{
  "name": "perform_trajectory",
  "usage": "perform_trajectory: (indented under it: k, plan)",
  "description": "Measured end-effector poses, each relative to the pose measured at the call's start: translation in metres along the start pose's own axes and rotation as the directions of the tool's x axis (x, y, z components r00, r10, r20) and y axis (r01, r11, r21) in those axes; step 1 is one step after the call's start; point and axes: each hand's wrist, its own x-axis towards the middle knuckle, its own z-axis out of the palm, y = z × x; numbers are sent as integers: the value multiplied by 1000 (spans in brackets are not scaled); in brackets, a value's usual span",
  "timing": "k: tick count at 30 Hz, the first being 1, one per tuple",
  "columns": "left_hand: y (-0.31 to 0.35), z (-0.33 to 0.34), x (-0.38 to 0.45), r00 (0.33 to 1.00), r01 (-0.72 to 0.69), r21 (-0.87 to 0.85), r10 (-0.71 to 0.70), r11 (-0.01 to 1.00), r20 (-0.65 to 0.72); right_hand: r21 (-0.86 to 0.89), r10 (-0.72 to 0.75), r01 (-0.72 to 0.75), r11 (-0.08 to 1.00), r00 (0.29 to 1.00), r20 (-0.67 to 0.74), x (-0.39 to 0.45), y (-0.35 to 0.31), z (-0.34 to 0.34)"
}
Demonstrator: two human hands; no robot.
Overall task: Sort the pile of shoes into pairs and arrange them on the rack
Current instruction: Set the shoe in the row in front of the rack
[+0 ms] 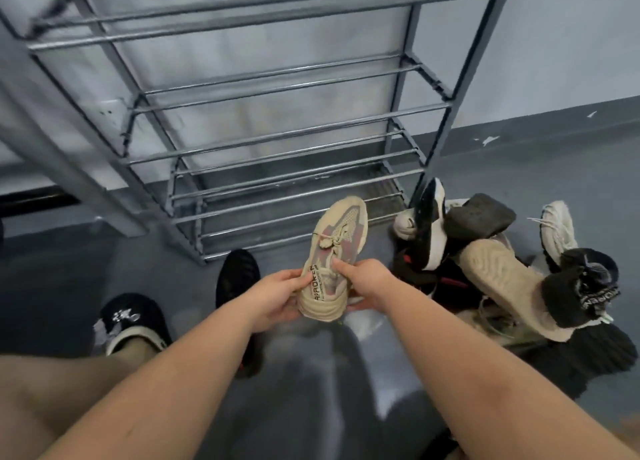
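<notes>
Both hands had the beige shoe (332, 262) by its heel end: left hand (277, 298) w/ fingers curled round the heel, right hand (363, 281) pinching the collar, thumb on the tongue. Shoe's long axis ran away from me, toe aimed at the rack (277, 137) & its low rungs, so I judged a straight push fwd would seat it. Its likely mate lay sole-up in the pile (502, 269) to the right, nearer my right hand.
</notes>
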Motion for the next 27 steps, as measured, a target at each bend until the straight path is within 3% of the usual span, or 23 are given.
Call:
perform_trajectory:
  k: [8,14,17,27]
  plan:
    - [-54,-55,-1,963,228,-95,-239,969,-125,-236,159,-151,960,987,14,28,23,68]
    - [-70,-70,15,963,219,-167,-241,961,-123,-380,113,-95,920,993,25,62,29,90]
    - [-74,-76,24,960,222,-117,-238,968,-145,-401,97,-76,913,995,31,79,36,98]
    - [-94,-85,43,922,220,-166,-261,961,-287,-525,32,-11,851,999,31,111,61,117]
